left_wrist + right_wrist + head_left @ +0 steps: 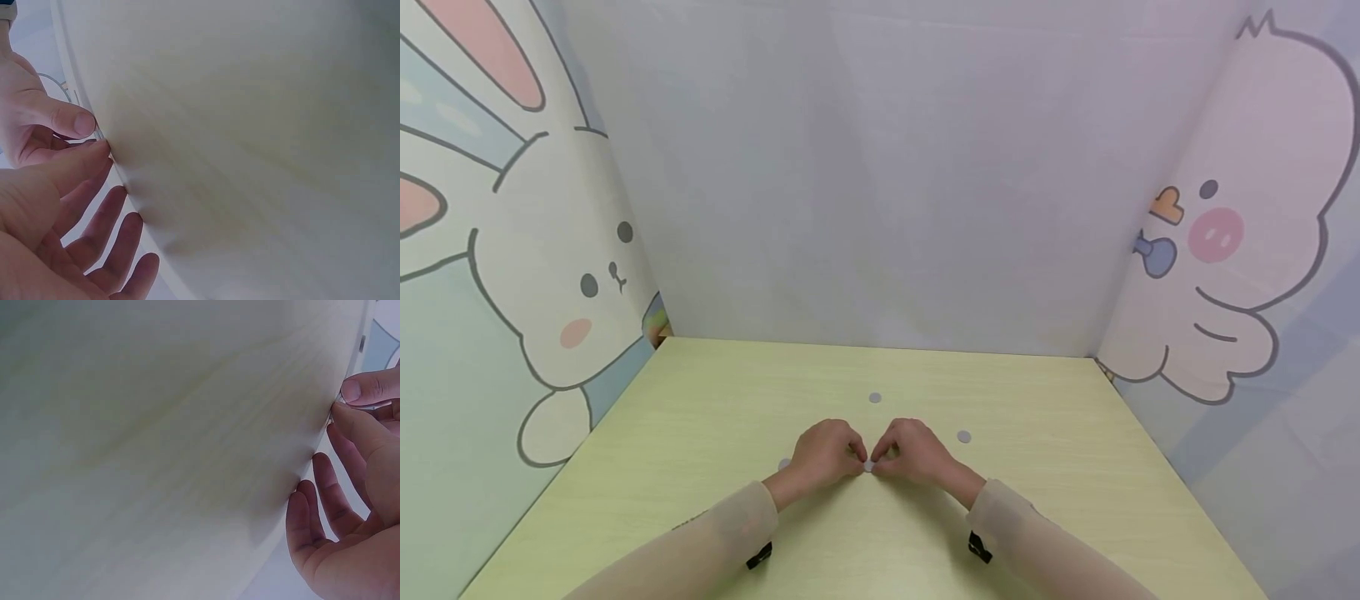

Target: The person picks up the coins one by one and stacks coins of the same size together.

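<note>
Both hands meet at a small round grey disc (868, 467) on the table near the middle of the head view. My left hand (826, 454) pinches the disc's left edge between thumb and forefinger. From the other side, my right hand (917, 454) pinches its right edge the same way. In the left wrist view, the left thumb and fingertips (103, 149) are right at the tabletop, the other fingers spread and bent. The right wrist view has the right thumb (350, 415) close to the left one; the disc is mostly hidden between them.
More grey discs lie on the pale wooden table (1037, 392): one disc (876, 397) farther back, another disc (964, 437) to the right, and a third disc (784, 463) partly behind the left wrist. Cloth walls (880, 183) with cartoon animals enclose the back and sides.
</note>
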A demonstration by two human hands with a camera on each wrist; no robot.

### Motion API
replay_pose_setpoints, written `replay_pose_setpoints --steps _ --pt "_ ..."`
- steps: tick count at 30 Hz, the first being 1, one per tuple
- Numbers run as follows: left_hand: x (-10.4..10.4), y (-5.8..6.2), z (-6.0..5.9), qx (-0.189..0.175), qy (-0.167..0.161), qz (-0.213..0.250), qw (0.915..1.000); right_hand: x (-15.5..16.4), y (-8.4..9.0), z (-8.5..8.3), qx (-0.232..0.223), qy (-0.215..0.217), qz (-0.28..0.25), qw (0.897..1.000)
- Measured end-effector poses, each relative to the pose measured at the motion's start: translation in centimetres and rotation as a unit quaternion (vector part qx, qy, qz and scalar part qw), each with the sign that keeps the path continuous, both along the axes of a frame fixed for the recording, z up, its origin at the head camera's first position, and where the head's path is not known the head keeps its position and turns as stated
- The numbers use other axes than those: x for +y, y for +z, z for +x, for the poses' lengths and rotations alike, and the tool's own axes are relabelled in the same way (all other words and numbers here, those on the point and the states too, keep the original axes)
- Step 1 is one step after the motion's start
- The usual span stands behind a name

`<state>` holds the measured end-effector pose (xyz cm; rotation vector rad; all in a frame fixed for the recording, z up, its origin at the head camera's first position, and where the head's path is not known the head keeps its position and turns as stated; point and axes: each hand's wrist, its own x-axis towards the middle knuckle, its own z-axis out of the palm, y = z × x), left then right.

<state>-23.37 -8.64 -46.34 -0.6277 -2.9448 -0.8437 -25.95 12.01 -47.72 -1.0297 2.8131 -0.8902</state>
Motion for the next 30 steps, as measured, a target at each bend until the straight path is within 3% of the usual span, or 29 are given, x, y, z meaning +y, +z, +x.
replay_pose_setpoints --steps 30 --pt "-0.12 -0.04 0.14 0.018 -0.012 -0.001 0.9998 -0.13 -0.33 -0.29 0.009 0.001 0.009 1.0"
